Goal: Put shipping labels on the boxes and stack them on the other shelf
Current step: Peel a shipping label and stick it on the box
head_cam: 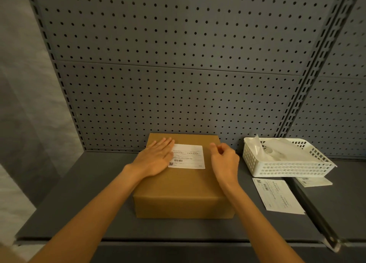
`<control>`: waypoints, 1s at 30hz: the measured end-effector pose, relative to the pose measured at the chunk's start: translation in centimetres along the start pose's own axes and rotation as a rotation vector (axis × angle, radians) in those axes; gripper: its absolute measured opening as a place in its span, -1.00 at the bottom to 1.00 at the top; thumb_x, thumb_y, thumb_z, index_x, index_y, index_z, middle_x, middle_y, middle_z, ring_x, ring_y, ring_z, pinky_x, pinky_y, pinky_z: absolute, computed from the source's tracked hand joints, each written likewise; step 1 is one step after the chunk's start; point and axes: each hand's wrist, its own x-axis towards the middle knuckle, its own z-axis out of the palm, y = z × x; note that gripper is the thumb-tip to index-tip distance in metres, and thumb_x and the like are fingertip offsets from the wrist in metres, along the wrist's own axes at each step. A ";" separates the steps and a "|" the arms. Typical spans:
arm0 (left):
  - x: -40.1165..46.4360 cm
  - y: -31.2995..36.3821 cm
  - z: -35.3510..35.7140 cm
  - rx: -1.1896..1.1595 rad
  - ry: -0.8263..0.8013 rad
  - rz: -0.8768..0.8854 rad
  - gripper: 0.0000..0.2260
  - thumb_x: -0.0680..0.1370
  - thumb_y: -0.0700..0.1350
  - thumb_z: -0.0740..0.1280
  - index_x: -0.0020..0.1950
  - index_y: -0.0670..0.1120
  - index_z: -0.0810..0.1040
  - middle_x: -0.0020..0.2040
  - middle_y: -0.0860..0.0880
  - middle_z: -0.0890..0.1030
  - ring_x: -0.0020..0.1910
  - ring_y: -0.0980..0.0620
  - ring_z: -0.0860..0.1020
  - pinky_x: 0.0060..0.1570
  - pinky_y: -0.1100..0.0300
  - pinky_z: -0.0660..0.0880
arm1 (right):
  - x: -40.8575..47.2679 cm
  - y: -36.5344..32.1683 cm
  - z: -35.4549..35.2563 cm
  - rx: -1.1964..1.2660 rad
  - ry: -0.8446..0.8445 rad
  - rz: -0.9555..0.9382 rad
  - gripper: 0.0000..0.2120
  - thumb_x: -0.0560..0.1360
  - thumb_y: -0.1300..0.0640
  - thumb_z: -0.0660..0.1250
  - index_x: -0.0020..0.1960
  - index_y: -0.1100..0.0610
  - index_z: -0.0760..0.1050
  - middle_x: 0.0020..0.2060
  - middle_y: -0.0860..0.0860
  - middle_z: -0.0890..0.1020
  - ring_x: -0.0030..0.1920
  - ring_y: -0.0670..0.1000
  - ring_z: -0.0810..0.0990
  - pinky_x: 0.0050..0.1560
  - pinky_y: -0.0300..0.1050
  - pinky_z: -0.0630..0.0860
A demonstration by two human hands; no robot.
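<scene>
Box (pixel 184 185) sits on the grey shelf (pixel 83 199), back edge against the pegboard (pixel 178 84), directly under both hands. Brown cardboard, closed, lying flat.

Shipping label (pixel 189 157) is on the box top, toward the far end, between the two hands. White, printed text, barcode and QR code at its near-left corner. Lies flat as far as visible.

Left hand (pixel 156 159): fingers straight and together, palm down flat on the box top, fingertips overlapping the label's left edge. Pressing or resting, can't tell which.

Right hand (pixel 224 159): over the box's right side, just right of the label. Fingers curled loosely inward, thumb near the index tip. Nothing visible between them. Can't tell whether it touches the box.

Right of the right hand: white plastic basket (pixel 285 168) on the shelf, perforated walls, holding translucent backing sheets (pixel 277 148), crumpled, one sticking up at its left corner.

Nearer than the basket, right of the right forearm: another label sheet (pixel 277 195) lying flat on the shelf. A further label sheet (pixel 315 182) pokes out from under the basket's near edge, across the seam onto the adjoining shelf section.
</scene>
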 end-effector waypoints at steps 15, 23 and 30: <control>0.3 -0.2 0.3 -0.024 0.003 -0.007 -0.53 0.66 0.01 -0.17 0.56 -0.04 -0.17 0.56 0.05 -0.17 0.52 0.16 -0.17 0.48 0.20 -0.22 | 0.4 -0.6 5.0 -0.848 -0.719 -0.400 -0.47 0.64 -0.14 -0.24 0.56 0.00 -0.17 0.55 -0.07 -0.12 0.53 -0.08 -0.18 0.51 -0.03 -0.22; 0.1 -0.1 0.2 -0.018 -0.005 0.012 -0.53 0.66 0.03 -0.17 0.55 -0.04 -0.19 0.56 0.04 -0.18 0.52 0.14 -0.18 0.48 0.19 -0.22 | 3.5 3.2 -2.2 -0.887 -0.698 -0.288 -0.49 0.62 -0.19 -0.22 0.54 -0.12 -0.17 0.54 -0.16 -0.14 0.52 -0.12 -0.21 0.50 0.10 -0.26; -0.3 -0.4 -0.3 0.014 -0.064 0.077 -0.48 0.65 0.13 -0.11 0.55 0.00 -0.20 0.56 0.07 -0.19 0.51 0.15 -0.20 0.43 0.20 -0.27 | 3.3 3.6 -1.8 -0.794 -0.662 -0.287 -0.49 0.63 -0.16 -0.18 0.55 -0.09 -0.12 0.54 -0.14 -0.08 0.53 -0.10 -0.19 0.49 0.02 -0.21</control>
